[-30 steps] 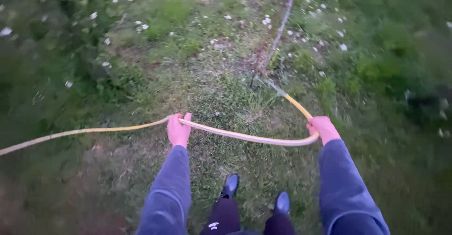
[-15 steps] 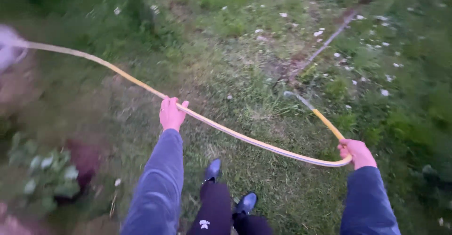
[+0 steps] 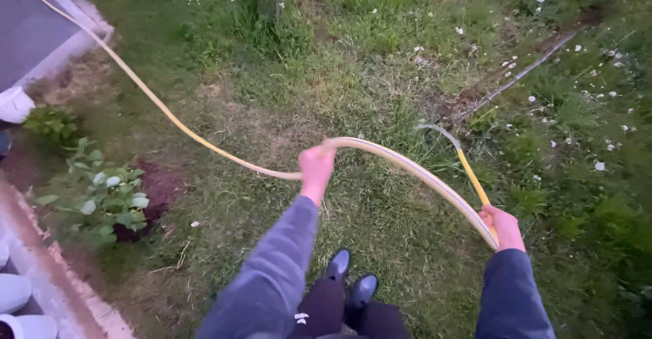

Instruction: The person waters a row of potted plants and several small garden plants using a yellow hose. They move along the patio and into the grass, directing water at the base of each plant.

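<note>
Yellow garden hose (image 3: 204,140): long, thin, trails over grass from upper left, arches between both gripping hands, water streaming from its end.

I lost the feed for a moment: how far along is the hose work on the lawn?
Done: water already runs, a thin stream leaving the hose end. In hand: the right hand grips the yellow garden hose behind its outlet, the left hand lifts its slack. Left: the flower strip shows no visible wetting.
</note>
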